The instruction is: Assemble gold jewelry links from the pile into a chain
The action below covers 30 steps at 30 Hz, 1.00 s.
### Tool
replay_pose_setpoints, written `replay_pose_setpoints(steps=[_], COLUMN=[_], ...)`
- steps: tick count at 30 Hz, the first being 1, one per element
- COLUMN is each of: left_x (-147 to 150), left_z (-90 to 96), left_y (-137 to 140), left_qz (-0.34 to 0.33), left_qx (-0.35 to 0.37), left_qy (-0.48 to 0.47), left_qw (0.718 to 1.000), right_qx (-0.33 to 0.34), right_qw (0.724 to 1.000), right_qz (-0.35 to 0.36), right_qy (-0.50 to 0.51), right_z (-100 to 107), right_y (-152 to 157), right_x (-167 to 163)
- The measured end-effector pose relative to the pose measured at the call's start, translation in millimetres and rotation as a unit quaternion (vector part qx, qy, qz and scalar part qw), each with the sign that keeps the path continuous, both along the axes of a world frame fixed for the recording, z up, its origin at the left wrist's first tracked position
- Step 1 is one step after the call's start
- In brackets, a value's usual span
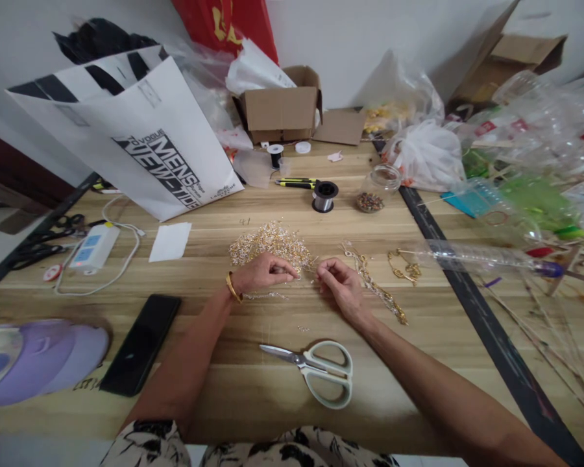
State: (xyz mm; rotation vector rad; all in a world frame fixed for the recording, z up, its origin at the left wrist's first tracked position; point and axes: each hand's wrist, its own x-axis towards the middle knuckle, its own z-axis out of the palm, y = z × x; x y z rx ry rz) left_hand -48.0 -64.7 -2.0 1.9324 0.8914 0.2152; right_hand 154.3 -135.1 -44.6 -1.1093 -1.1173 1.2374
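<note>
My left hand (267, 271), with a gold bracelet on the wrist, rests at the front of a pile of small gold and clear beads (272, 240). Its thumb and fingers are pressed together; whatever they pinch is too small to make out. A short gap to the right, my right hand (339, 284) is closed in a pinch, with something tiny and thin at its fingertips that I cannot name. Just beyond it lies a gold and clear beaded strand (374, 285). Another short beaded strand (265, 296) lies below my left hand. Scissors (309, 363) lie nearer to me.
Behind the pile are a wire spool (324, 196), a yellow-black cutter (296, 183) and a glass jar of beads (374, 198). A gold chain (405, 267) and plastic bottles (530, 188) lie right. Left are a phone (141, 344), a power strip (94, 248) and a paper bag (141, 136).
</note>
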Motion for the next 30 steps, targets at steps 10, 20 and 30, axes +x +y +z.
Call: replay_pose_setpoints(steps=[10, 20, 30], left_x=[16.7, 17.7, 18.2], left_z=[3.3, 4.1, 2.0], left_y=[-10.4, -10.5, -10.5], left_qz=[0.006, -0.013, -0.030], left_qx=[0.058, 0.096, 0.098], left_qy=[0.047, 0.103, 0.112], left_qw=[0.997, 0.990, 0.988], right_qx=[0.005, 0.002, 0.012], right_qw=[1.000, 1.000, 1.000], right_qz=[0.004, 0.008, 0.009], right_qy=[-0.002, 0.007, 0.004], right_z=[0.3, 2.4, 1.7], right_y=[0.5, 0.1, 0.7], right_x=[-0.6, -1.0, -0.5])
